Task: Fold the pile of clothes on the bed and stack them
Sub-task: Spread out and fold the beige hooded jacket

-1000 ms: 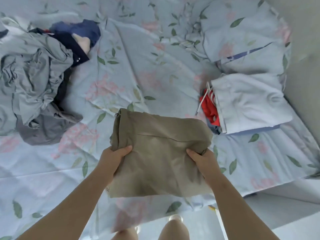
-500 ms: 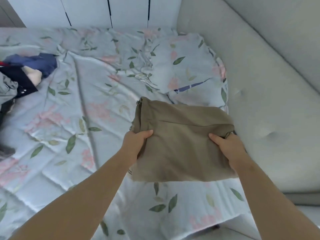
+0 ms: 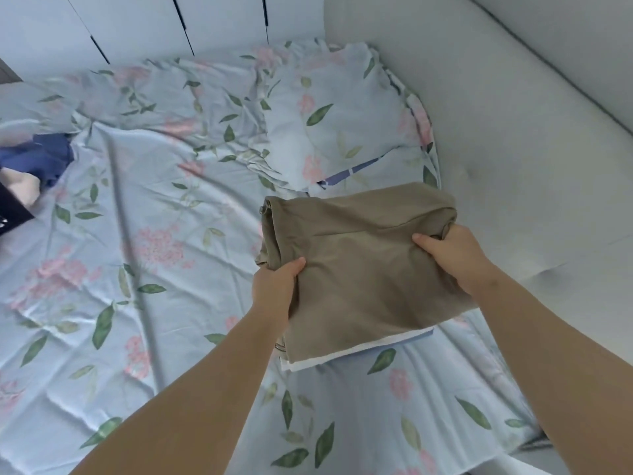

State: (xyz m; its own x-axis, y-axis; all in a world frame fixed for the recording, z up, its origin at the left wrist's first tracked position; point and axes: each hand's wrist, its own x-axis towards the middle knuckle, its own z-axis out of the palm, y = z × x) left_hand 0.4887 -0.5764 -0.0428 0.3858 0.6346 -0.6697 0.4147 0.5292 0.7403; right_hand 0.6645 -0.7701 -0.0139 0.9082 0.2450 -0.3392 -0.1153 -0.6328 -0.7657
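At the far left edge of the bed, a crumpled navy garment [image 3: 41, 159] lies beside a cream scrap [image 3: 20, 186] and something black [image 3: 10, 214], cut off by the frame. Across the middle runs the sheet [image 3: 154, 303], smooth pale blue cotton printed with pink blossoms and green leaves, creased in long ridges. A matching pillow [image 3: 342, 132] sits at the back.

The left hand [image 3: 277, 286] clamps the trousers [image 3: 363, 269], thumb on top, fingers tucked under. They are khaki, matte, folded to a rough rectangle, with a metal stud [image 3: 263, 209] at the far left corner. The right hand [image 3: 452, 258] grips the opposite edge, bunching the cloth. Beneath, a white folded piece [image 3: 342, 354] peeks out; contact can't be judged. At right, a padded grey headboard [image 3: 513, 132].
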